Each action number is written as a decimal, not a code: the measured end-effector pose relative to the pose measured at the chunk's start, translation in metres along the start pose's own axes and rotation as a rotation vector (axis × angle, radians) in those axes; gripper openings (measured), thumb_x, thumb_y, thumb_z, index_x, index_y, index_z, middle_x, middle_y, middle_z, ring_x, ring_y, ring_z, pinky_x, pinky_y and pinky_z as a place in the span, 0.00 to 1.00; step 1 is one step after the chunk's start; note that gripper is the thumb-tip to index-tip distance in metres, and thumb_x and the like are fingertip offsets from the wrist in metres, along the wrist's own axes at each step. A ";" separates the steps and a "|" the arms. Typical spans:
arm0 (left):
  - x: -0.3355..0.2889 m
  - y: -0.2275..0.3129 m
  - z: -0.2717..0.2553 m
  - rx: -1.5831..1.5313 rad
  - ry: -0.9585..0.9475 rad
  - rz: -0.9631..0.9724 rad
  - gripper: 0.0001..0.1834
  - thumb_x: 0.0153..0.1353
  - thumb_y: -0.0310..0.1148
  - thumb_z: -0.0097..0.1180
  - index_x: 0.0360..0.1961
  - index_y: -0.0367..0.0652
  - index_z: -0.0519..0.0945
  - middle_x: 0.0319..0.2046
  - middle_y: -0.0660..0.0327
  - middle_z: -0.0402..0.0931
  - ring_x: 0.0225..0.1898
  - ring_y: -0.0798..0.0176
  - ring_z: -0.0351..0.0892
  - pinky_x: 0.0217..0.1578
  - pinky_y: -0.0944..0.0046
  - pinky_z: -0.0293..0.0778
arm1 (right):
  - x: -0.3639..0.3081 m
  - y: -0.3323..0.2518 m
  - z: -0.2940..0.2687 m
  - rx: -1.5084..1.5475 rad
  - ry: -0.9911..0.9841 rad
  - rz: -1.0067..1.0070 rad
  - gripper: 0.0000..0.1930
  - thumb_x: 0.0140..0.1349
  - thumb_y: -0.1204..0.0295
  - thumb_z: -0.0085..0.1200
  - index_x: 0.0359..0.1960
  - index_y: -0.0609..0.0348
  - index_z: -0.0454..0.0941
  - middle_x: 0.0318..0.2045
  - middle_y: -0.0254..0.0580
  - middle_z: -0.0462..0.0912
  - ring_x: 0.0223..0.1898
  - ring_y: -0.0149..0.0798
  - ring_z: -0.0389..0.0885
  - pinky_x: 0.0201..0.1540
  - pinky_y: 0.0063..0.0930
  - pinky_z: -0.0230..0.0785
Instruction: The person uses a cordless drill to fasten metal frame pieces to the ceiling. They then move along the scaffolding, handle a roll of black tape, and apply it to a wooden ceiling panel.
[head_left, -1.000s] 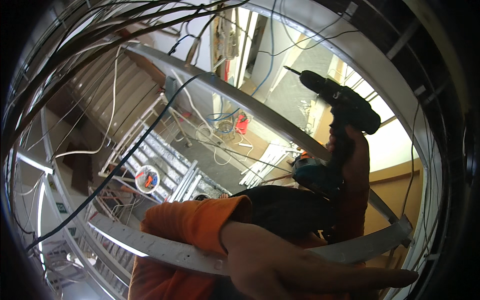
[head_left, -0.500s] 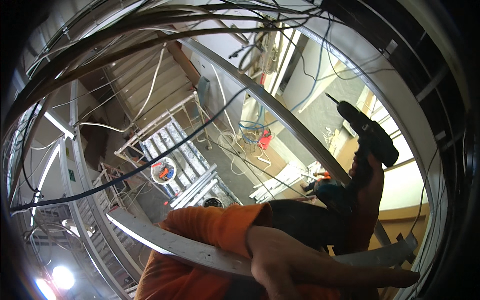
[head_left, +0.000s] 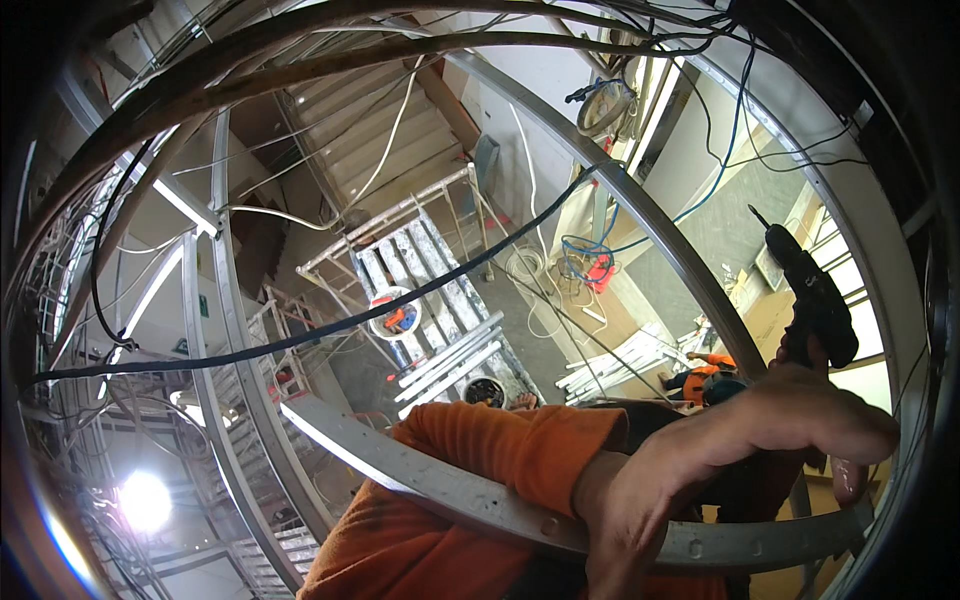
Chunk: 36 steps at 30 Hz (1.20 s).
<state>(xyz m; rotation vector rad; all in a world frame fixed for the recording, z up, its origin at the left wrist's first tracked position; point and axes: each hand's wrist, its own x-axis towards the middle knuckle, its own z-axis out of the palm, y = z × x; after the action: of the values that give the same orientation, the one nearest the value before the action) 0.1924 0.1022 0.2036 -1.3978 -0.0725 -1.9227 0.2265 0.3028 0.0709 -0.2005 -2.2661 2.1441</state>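
Drill (head_left: 825, 310) stood at three o'clock, long axis eleven to five; our right hand (head_left: 816, 352), nearer, wrapped its grip. Our left hand (head_left: 735, 430) lay at seven from it, underside hidden; its opening and hold we couldn't tell.

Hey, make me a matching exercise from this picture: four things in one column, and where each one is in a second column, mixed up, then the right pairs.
Things:
1. Drill
2. White bucket
3. Dark blue cable
4. Round bright light

Places:
A. On the slatted platform
B. Near the lower left of the view
C. In the person's right hand
D. Crossing the view on a slant

Right pairs: 1-C, 2-A, 3-D, 4-B
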 end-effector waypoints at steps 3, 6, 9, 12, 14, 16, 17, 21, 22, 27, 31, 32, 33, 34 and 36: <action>0.002 0.000 0.005 0.002 -0.015 -0.005 0.68 0.43 0.72 0.74 0.62 0.13 0.67 0.51 0.37 0.76 0.50 0.52 0.84 0.34 0.69 0.84 | -0.010 -0.003 -0.006 -0.029 0.032 -0.008 0.15 0.70 0.60 0.57 0.46 0.59 0.80 0.34 0.36 0.83 0.34 0.30 0.81 0.41 0.25 0.74; -0.002 0.006 0.004 -0.116 -0.071 -0.109 0.69 0.43 0.73 0.74 0.62 0.14 0.66 0.54 0.34 0.74 0.51 0.50 0.83 0.31 0.70 0.83 | -0.015 -0.005 -0.011 -0.049 0.055 -0.016 0.15 0.69 0.60 0.57 0.46 0.59 0.80 0.34 0.36 0.83 0.34 0.30 0.82 0.40 0.25 0.74; -0.008 0.001 0.003 0.018 -0.042 0.016 0.68 0.44 0.72 0.74 0.63 0.15 0.65 0.55 0.30 0.73 0.51 0.48 0.83 0.29 0.70 0.83 | -0.015 -0.004 -0.012 -0.073 0.051 -0.020 0.15 0.69 0.60 0.58 0.45 0.60 0.80 0.34 0.36 0.83 0.34 0.30 0.82 0.40 0.25 0.74; -0.012 -0.013 0.008 0.084 -0.005 0.127 0.68 0.45 0.71 0.73 0.64 0.15 0.63 0.56 0.28 0.72 0.51 0.47 0.83 0.29 0.69 0.83 | -0.012 -0.003 -0.011 -0.082 0.038 -0.026 0.15 0.69 0.60 0.58 0.45 0.60 0.80 0.34 0.36 0.83 0.33 0.30 0.82 0.39 0.25 0.74; -0.011 -0.016 0.012 0.080 0.007 0.159 0.68 0.45 0.71 0.73 0.64 0.15 0.63 0.57 0.28 0.71 0.51 0.46 0.83 0.29 0.68 0.83 | -0.011 -0.004 -0.011 -0.087 0.031 -0.027 0.15 0.69 0.60 0.58 0.45 0.60 0.80 0.33 0.36 0.83 0.33 0.30 0.82 0.39 0.25 0.74; -0.009 -0.015 0.015 0.009 0.064 0.143 0.68 0.45 0.72 0.73 0.63 0.14 0.63 0.57 0.28 0.71 0.51 0.46 0.83 0.29 0.68 0.83 | -0.008 -0.005 -0.008 -0.097 0.020 -0.025 0.15 0.68 0.60 0.59 0.45 0.60 0.80 0.33 0.36 0.83 0.33 0.30 0.82 0.39 0.25 0.74; -0.009 -0.012 0.016 -0.051 0.109 0.116 0.68 0.45 0.72 0.73 0.63 0.14 0.64 0.57 0.28 0.71 0.51 0.46 0.83 0.28 0.68 0.82 | -0.007 -0.005 -0.007 -0.096 0.013 -0.024 0.15 0.68 0.61 0.59 0.45 0.60 0.80 0.33 0.36 0.83 0.33 0.30 0.82 0.38 0.25 0.74; -0.002 -0.011 -0.002 0.184 0.040 0.197 0.62 0.45 0.72 0.72 0.55 0.15 0.71 0.47 0.34 0.77 0.42 0.51 0.85 0.23 0.67 0.80 | -0.003 0.001 0.003 -0.083 -0.034 -0.017 0.14 0.68 0.61 0.59 0.44 0.60 0.80 0.33 0.36 0.83 0.32 0.30 0.82 0.38 0.25 0.74; -0.002 -0.011 -0.007 0.227 0.048 0.170 0.59 0.47 0.73 0.71 0.52 0.17 0.74 0.43 0.38 0.79 0.39 0.53 0.86 0.22 0.67 0.79 | -0.002 0.003 0.007 -0.084 -0.046 -0.012 0.14 0.68 0.61 0.60 0.44 0.60 0.80 0.33 0.36 0.83 0.32 0.30 0.82 0.37 0.25 0.74; -0.006 0.029 -0.012 0.373 -0.063 -0.130 0.46 0.54 0.74 0.61 0.39 0.31 0.78 0.36 0.49 0.78 0.38 0.56 0.82 0.32 0.64 0.74 | 0.005 0.013 0.023 -0.081 -0.103 0.007 0.14 0.67 0.61 0.60 0.44 0.60 0.80 0.33 0.37 0.83 0.31 0.30 0.82 0.37 0.25 0.74; -0.010 0.055 -0.013 0.407 -0.117 -0.227 0.39 0.60 0.75 0.53 0.29 0.43 0.80 0.30 0.58 0.77 0.37 0.58 0.80 0.41 0.61 0.70 | 0.009 0.014 0.030 -0.081 -0.133 0.014 0.14 0.67 0.61 0.61 0.43 0.60 0.80 0.32 0.37 0.83 0.31 0.30 0.82 0.36 0.25 0.74; -0.011 0.057 -0.013 0.406 -0.123 -0.243 0.38 0.61 0.76 0.52 0.27 0.46 0.81 0.28 0.60 0.77 0.37 0.59 0.79 0.43 0.61 0.69 | 0.010 0.014 0.031 -0.086 -0.137 0.016 0.14 0.67 0.61 0.61 0.43 0.60 0.80 0.32 0.37 0.83 0.31 0.30 0.82 0.36 0.25 0.74; -0.012 0.059 -0.010 0.405 -0.124 -0.245 0.38 0.63 0.76 0.50 0.24 0.49 0.81 0.27 0.63 0.77 0.37 0.59 0.78 0.45 0.60 0.68 | 0.010 0.014 0.030 -0.091 -0.143 0.016 0.14 0.67 0.61 0.61 0.43 0.60 0.80 0.32 0.37 0.83 0.30 0.30 0.82 0.36 0.25 0.74; -0.014 0.059 -0.010 0.398 -0.140 -0.274 0.38 0.63 0.76 0.50 0.24 0.49 0.81 0.26 0.63 0.77 0.37 0.59 0.78 0.44 0.60 0.68 | 0.011 0.015 0.030 -0.088 -0.143 0.015 0.14 0.67 0.62 0.61 0.43 0.60 0.80 0.32 0.37 0.83 0.30 0.30 0.82 0.35 0.25 0.74; -0.018 0.059 -0.009 0.373 -0.136 -0.313 0.38 0.63 0.75 0.50 0.23 0.48 0.80 0.26 0.63 0.76 0.35 0.59 0.77 0.42 0.60 0.67 | 0.010 0.016 0.028 -0.108 -0.153 0.018 0.14 0.66 0.62 0.61 0.43 0.60 0.80 0.32 0.37 0.83 0.30 0.30 0.82 0.35 0.25 0.74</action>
<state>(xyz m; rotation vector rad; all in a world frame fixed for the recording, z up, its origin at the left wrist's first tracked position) 0.2225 0.0655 0.1639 -1.3138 -0.7158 -1.9292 0.2148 0.2772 0.0529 -0.0604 -2.4747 2.1156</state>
